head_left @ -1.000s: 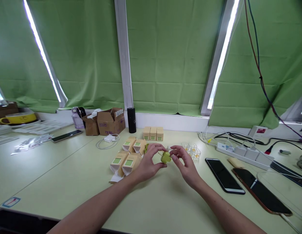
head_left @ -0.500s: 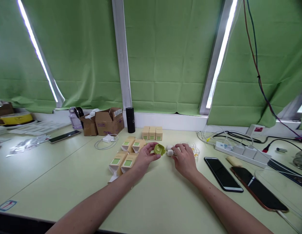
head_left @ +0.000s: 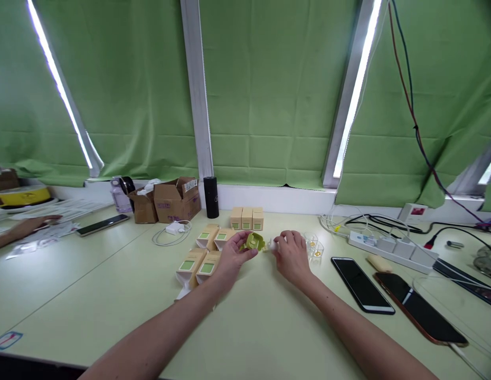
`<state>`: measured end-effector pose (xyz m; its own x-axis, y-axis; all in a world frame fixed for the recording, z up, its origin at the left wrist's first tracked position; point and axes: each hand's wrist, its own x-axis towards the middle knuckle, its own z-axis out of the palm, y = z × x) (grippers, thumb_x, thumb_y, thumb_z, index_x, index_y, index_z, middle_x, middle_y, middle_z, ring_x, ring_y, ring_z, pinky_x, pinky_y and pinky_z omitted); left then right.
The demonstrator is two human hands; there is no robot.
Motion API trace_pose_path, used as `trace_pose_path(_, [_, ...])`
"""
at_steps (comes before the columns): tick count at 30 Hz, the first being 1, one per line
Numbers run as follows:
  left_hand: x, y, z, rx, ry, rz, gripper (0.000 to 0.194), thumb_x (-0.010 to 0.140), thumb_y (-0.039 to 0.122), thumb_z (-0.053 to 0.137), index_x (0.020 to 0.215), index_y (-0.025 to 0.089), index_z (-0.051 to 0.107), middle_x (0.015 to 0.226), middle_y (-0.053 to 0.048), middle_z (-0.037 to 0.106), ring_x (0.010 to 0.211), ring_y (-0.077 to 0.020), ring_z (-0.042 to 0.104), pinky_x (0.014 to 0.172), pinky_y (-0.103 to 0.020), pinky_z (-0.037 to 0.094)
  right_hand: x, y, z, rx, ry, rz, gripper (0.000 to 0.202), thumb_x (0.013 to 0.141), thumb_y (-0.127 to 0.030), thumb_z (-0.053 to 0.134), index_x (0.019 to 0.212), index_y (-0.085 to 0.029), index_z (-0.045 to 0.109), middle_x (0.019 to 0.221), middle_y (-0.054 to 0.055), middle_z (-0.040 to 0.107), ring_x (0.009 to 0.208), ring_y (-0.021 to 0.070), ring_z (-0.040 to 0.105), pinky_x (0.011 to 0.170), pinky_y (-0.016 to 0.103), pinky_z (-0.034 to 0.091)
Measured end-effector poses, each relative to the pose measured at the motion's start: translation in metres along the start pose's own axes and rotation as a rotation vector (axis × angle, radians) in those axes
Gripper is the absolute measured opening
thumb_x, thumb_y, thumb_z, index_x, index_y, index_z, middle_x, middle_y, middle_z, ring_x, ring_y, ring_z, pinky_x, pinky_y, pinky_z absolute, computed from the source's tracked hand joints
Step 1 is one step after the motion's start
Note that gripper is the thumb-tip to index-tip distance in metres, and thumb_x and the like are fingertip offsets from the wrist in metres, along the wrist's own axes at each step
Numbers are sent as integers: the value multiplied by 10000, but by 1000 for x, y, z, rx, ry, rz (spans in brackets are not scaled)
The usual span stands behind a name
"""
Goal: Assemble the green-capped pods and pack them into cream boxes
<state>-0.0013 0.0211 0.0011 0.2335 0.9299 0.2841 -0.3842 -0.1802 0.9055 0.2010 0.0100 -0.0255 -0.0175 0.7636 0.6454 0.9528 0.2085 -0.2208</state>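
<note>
Between its thumb and fingers, my left hand point(head_left: 232, 257) holds a green cup-shaped piece point(head_left: 255, 241) with its hollow side showing. Just right of it, my right hand point(head_left: 292, 255) is closed on a small white piece point(head_left: 273, 245), partly hidden by the fingers. Clear containers point(head_left: 315, 249) with yellow bits inside stand beside my right hand. Several kraft boxes with green labels point(head_left: 190, 263) stand left of my left hand, the nearer ones with open flaps. Farther back, three small kraft boxes point(head_left: 246, 218) stand in a row.
Two phones point(head_left: 363, 285) point(head_left: 420, 306) and a white power strip point(head_left: 394, 249) lie at the right. Cardboard boxes point(head_left: 176, 200), a black bottle point(head_left: 211, 197) and a charger point(head_left: 175, 227) are at the back left. Another person's hand point(head_left: 34, 224) rests over papers at far left.
My right hand has shifted slightly left, uncovering more of the clear containers. The green piece has tilted and moved a little left. Another person's hand has appeared at far left.
</note>
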Motion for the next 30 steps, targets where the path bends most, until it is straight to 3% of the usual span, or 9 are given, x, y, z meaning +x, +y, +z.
trace_pose_path(3, [2, -1, -2, 13, 23, 25, 627, 599, 273, 968, 1152, 184, 687, 1168, -87, 726, 1069, -237, 681, 978, -375, 512, 1, -8, -9, 589, 93, 283, 247, 892, -434, 658, 998, -221, 723, 1076, 121, 679, 1024, 311, 573, 856, 443, 461])
trace_pose_path(5, [2, 0, -2, 27, 32, 32, 627, 615, 294, 962, 1165, 175, 685, 1172, -98, 728, 1084, -244, 680, 993, -386, 509, 0, -13, -17, 1071, 14, 432, 377, 868, -574, 667, 991, -224, 732, 977, 93, 708, 888, 273, 621, 745, 390, 478])
trace_pose_path(7, [1, 0, -1, 31, 32, 34, 619, 616, 309, 962, 1152, 169, 687, 1160, -103, 733, 1092, -252, 679, 993, -387, 508, -4, -18, -24, 1424, -49, 501, 405, 800, -598, 747, 960, -225, 742, 971, 85, 728, 859, 252, 643, 684, 349, 474])
trace_pose_path(9, [0, 1, -1, 16, 12, 29, 611, 604, 314, 968, 1125, 167, 685, 1138, -103, 740, 1065, -252, 687, 971, -381, 512, -9, -20, -31, 1606, -69, 552, 398, 749, -578, 809, 918, -223, 745, 986, 92, 748, 866, 249, 661, 664, 333, 483])
trace_pose_path(16, [-3, 0, 0, -20, -23, -6, 604, 615, 330, 971, 1122, 168, 687, 1129, -110, 755, 1039, -251, 697, 961, -378, 501, -13, -20, -48, 1761, -128, 544, 317, 773, -495, 820, 944, -234, 763, 1069, 110, 779, 1002, 281, 687, 722, 356, 507])
trace_pose_path(23, [-3, -2, 0, 30, -60, 31, 591, 729, 463, 901, 1201, 162, 713, 1177, -137, 743, 1060, -253, 660, 855, -324, 509, -15, -21, -53, 1725, -63, 478, 295, 781, -469, 819, 994, -279, 742, 1082, 73, 761, 979, 268, 691, 748, 385, 525])
trace_pose_path(30, [0, -8, -2, 100, -129, 60, 520, 820, 555, 799, 1168, 172, 752, 1118, -118, 753, 986, -226, 645, 847, -320, 509, -16, -32, -64, 1739, -61, 406, 369, 711, -408, 892, 1018, -287, 728, 1004, 36, 747, 1007, 262, 708, 998, 491, 530])
